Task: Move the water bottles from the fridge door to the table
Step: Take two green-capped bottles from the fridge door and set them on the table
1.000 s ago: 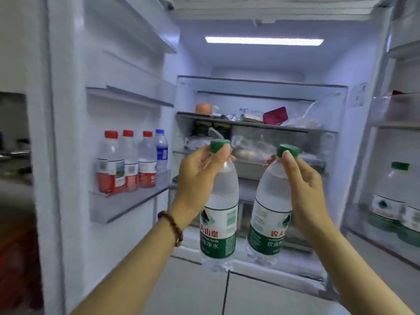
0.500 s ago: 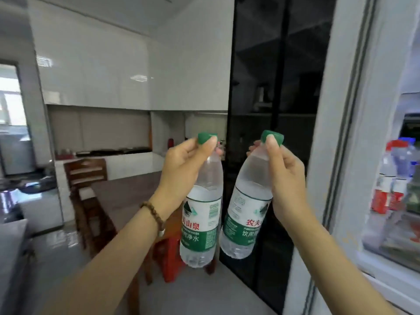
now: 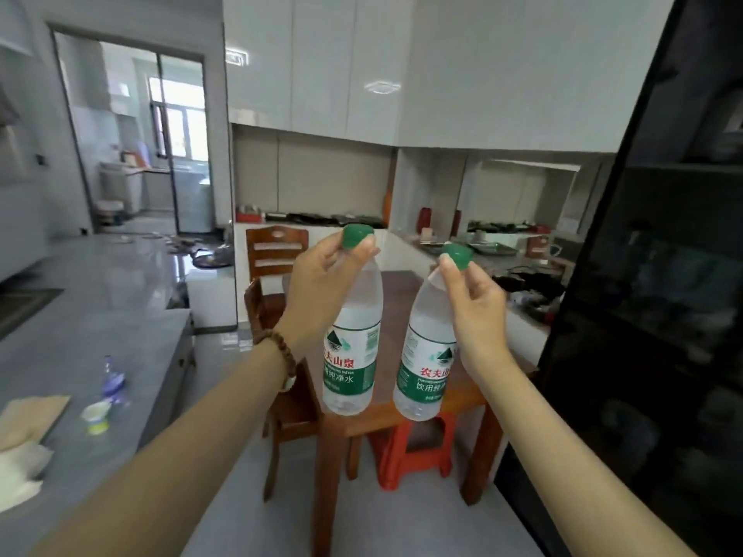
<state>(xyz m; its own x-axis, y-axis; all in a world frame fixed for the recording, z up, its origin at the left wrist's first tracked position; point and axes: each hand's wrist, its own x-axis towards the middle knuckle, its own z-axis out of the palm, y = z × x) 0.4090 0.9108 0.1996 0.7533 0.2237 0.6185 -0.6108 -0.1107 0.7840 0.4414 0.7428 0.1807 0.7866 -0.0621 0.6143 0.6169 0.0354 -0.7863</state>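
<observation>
At frame centre, the left hand (image 3: pixel 321 283) and right hand (image 3: pixel 476 303) each pinch the green-capped neck of a clear water-filled bottle, left bottle (image 3: pixel 354 339) and right bottle (image 3: pixel 428 351), both hanging in the air before the wooden desk (image 3: pixel 406 291), whose far half they hide.

We hold two water bottles by their green caps, the left bottle (image 3: pixel 352 347) hanging from our left hand (image 3: pixel 321 291), the right bottle (image 3: pixel 426 363) from our right hand (image 3: pixel 474 303), both in the air before the wooden worktop (image 3: pixel 402 299), a red stool (image 3: pixel 414 452) beneath it.
</observation>
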